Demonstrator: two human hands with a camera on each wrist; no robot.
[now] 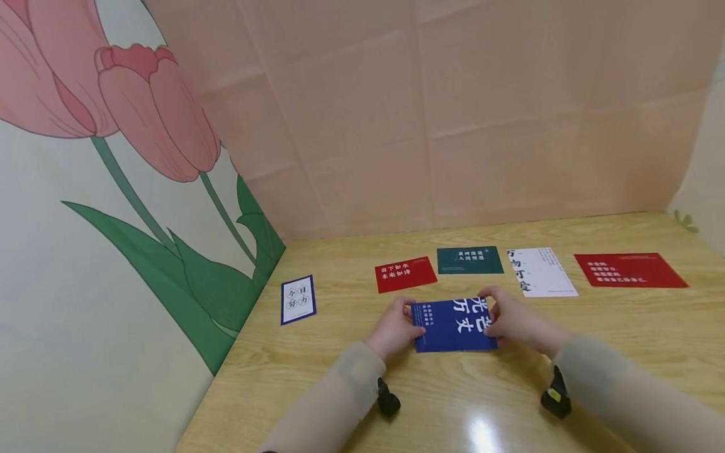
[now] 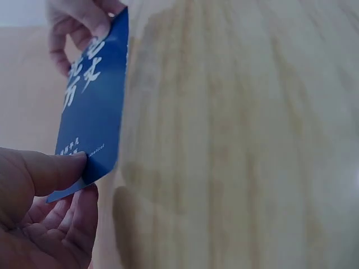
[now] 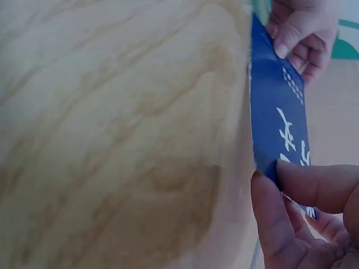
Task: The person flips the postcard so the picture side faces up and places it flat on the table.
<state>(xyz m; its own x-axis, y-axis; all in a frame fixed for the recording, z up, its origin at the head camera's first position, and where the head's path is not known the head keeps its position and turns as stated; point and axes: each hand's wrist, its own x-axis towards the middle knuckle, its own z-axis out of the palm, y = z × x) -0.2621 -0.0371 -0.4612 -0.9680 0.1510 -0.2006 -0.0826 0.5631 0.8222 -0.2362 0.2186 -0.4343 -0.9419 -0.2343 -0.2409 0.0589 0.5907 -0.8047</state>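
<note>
A blue card (image 1: 444,330) with white characters is held between my two hands over the table. My left hand (image 1: 394,328) pinches its left end, thumb on the printed face and fingers behind. At the other end my right hand (image 1: 518,319) pinches it the same way. In the left wrist view the blue card (image 2: 95,106) stands tilted, with its shadow on the wood beside it. The right wrist view shows the thumb and fingers of the right hand (image 3: 303,207) on the near end of the card (image 3: 275,106).
Behind the hands lie a red card (image 1: 405,274), a green card (image 1: 470,260), a white card (image 1: 546,270) and a larger red card (image 1: 629,270). A blue-bordered white card (image 1: 297,300) lies at the left. A pink cloth (image 1: 453,126) hangs behind the wooden table (image 1: 328,358).
</note>
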